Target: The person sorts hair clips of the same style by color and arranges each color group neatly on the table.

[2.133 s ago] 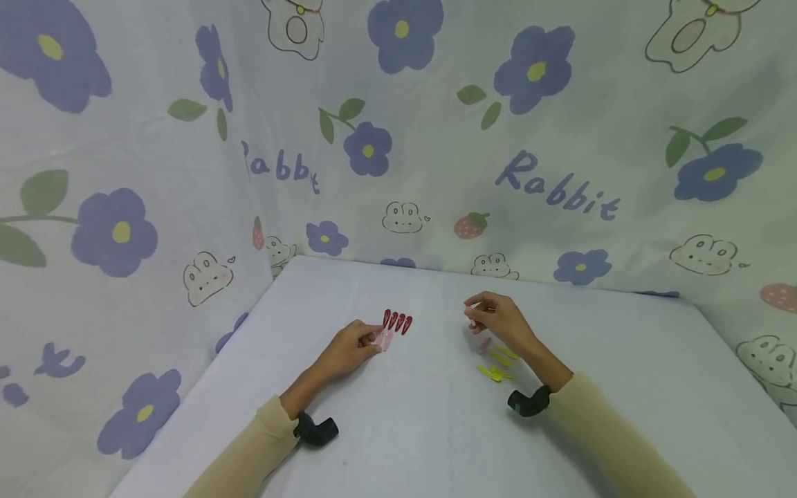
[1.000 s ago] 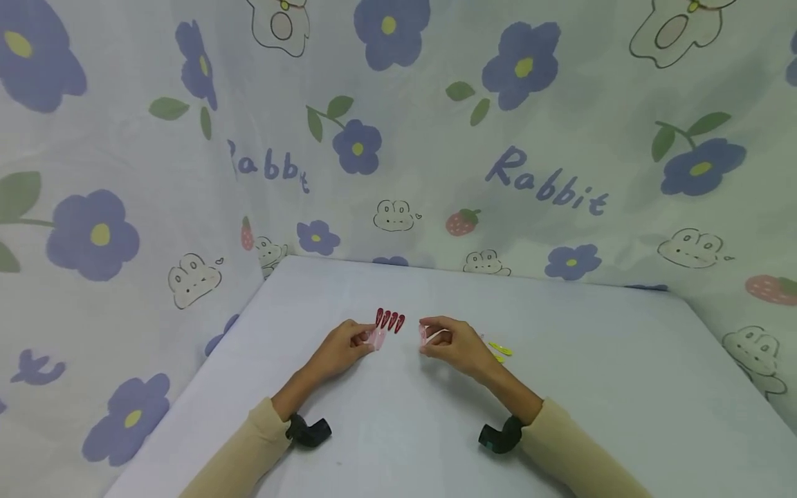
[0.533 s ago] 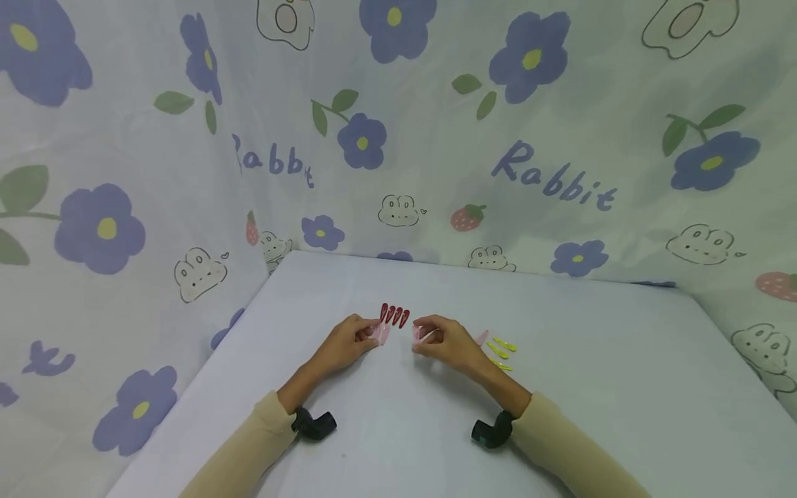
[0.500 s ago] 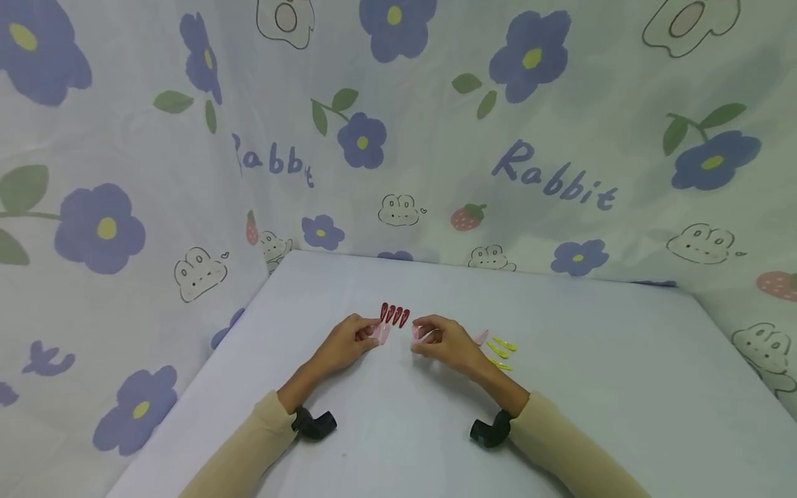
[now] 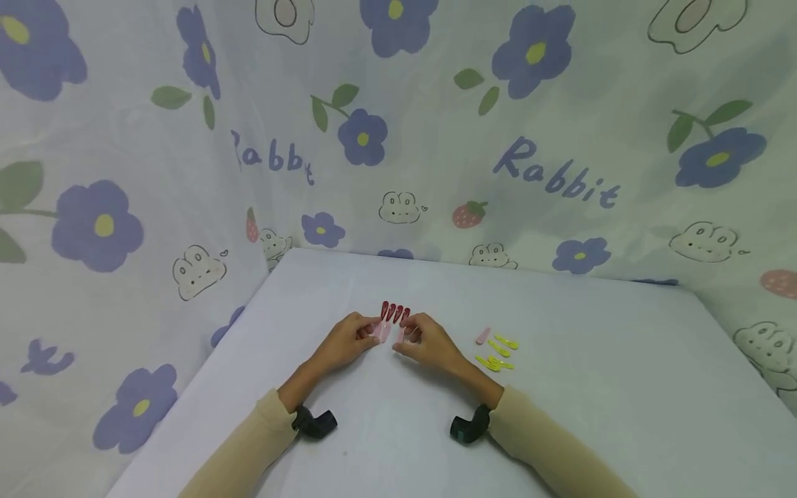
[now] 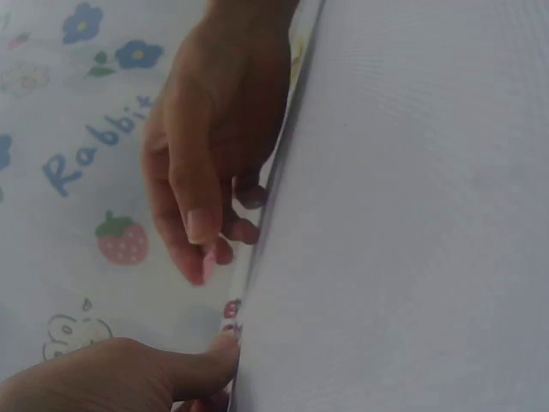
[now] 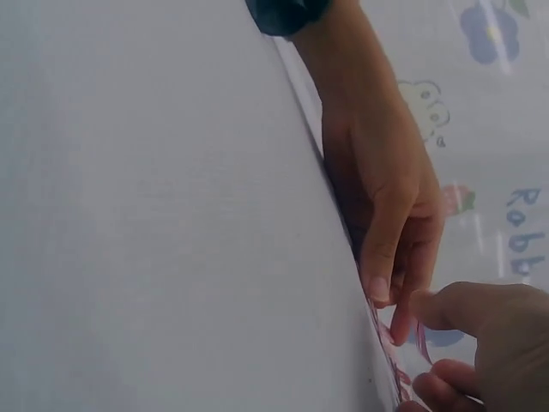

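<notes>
Several dark red snap hair clips [image 5: 395, 312] lie side by side in a row on the white table. Just in front of them are pink hair clips [image 5: 385, 333], partly covered by my left hand [image 5: 342, 342], whose thumb and index finger hold the leftmost one at the table. My right hand [image 5: 431, 346] pinches another pink hair clip [image 5: 400, 335] between thumb and index finger, close to the right end of the red row. The right wrist view shows that pink clip [image 7: 423, 343] upright between the fingertips. Whether it touches the table cannot be told.
Right of my right hand lie a loose pink hair clip [image 5: 483, 336] and several yellow hair clips [image 5: 495, 362], some overlapping. A printed cloth [image 5: 436, 138] with flowers and rabbits stands behind and left of the white table [image 5: 398, 429].
My right hand has come left from beside the yellow clips, carrying a pink hair clip to the red row. My left hand has stayed at its pink clip. The yellow clips are uncovered again.
</notes>
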Motion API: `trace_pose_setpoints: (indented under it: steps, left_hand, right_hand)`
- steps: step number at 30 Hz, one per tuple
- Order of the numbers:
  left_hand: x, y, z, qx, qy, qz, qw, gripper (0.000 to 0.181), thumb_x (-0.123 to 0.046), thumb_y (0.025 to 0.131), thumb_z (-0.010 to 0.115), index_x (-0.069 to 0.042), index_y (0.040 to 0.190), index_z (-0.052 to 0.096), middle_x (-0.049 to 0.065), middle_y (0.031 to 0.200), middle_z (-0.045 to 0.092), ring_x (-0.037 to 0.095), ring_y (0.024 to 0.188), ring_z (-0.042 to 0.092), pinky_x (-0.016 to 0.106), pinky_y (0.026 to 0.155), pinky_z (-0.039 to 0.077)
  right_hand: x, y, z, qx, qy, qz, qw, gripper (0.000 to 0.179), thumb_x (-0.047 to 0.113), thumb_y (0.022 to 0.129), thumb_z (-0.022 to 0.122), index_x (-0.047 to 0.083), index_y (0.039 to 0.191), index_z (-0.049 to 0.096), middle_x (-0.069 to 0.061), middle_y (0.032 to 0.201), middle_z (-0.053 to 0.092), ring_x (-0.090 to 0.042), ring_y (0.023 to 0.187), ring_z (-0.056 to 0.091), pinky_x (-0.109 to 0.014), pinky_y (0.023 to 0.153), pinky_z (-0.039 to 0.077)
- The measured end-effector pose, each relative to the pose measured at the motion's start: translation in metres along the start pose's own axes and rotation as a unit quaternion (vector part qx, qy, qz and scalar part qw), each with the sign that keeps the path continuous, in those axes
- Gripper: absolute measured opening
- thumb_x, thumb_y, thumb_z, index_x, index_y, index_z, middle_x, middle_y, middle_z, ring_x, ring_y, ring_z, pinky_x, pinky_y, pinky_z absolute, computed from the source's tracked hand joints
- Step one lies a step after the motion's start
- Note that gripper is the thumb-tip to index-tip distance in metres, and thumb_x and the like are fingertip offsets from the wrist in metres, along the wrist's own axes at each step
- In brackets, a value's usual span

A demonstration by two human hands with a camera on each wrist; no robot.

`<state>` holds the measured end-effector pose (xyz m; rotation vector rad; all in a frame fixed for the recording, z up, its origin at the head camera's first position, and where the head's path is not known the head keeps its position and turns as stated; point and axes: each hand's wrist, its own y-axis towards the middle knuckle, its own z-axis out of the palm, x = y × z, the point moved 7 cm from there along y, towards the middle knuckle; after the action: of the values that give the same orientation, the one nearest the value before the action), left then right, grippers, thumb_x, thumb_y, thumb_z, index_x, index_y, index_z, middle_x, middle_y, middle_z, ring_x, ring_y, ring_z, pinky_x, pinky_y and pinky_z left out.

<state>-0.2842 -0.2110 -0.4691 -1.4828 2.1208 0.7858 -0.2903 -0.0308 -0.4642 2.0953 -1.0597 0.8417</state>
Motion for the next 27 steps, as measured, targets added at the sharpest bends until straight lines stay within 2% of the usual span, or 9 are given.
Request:
trace_pose_setpoints:
  steps: [3,10,15,20,27]
  left_hand:
    - [0.003,-0.001,0.001,0.003,-0.002,-0.005,1.0000,0.042,-0.013,0.089,0.075,-0.004,0.129,0.066,0.003,0.091,0.057,0.010,0.080,0.052,0.023,0.071,0.045]
    - [0.002,-0.001,0.001,0.002,-0.008,0.003,1.0000,0.042,-0.012,0.089,0.075,-0.002,0.129,0.066,0.003,0.090,0.058,0.010,0.080,0.053,0.023,0.071,0.046]
    - [0.001,-0.001,-0.001,-0.008,-0.008,0.009,0.9999,0.041,-0.010,0.088,0.075,-0.001,0.127,0.067,0.004,0.088,0.058,0.009,0.078,0.053,0.023,0.071,0.046]
    - [-0.001,0.000,0.000,-0.004,-0.012,0.016,0.9998,0.040,-0.009,0.088,0.075,0.000,0.127,0.067,0.005,0.090,0.059,0.009,0.079,0.053,0.022,0.071,0.046]
    - [-0.002,-0.003,0.001,0.001,-0.012,0.003,0.9999,0.040,-0.010,0.089,0.074,-0.001,0.128,0.067,0.005,0.090,0.058,0.010,0.079,0.052,0.022,0.071,0.045]
  right_hand:
    - [0.001,0.002,0.007,-0.017,-0.031,-0.019,0.9992,0.039,0.024,0.083,0.082,0.005,0.112,0.065,-0.006,0.100,0.061,-0.015,0.087,0.056,-0.027,0.078,0.046]
    - [0.003,0.007,0.012,-0.037,-0.107,-0.020,0.9934,0.040,0.030,0.081,0.082,0.007,0.109,0.067,-0.005,0.099,0.059,-0.017,0.090,0.053,-0.039,0.085,0.039]
    - [0.003,0.011,0.014,-0.038,-0.124,-0.014,0.9914,0.042,0.035,0.080,0.082,0.008,0.110,0.069,-0.005,0.099,0.058,-0.018,0.091,0.050,-0.039,0.083,0.039]
    - [0.000,0.012,0.016,-0.029,-0.143,0.008,0.9893,0.043,0.036,0.079,0.082,0.009,0.110,0.069,-0.004,0.098,0.056,-0.019,0.092,0.049,-0.039,0.083,0.038]
    - [0.002,0.010,0.016,-0.030,-0.152,0.013,0.9879,0.041,0.035,0.080,0.082,0.010,0.110,0.069,-0.004,0.097,0.056,-0.020,0.093,0.049,-0.039,0.083,0.037]
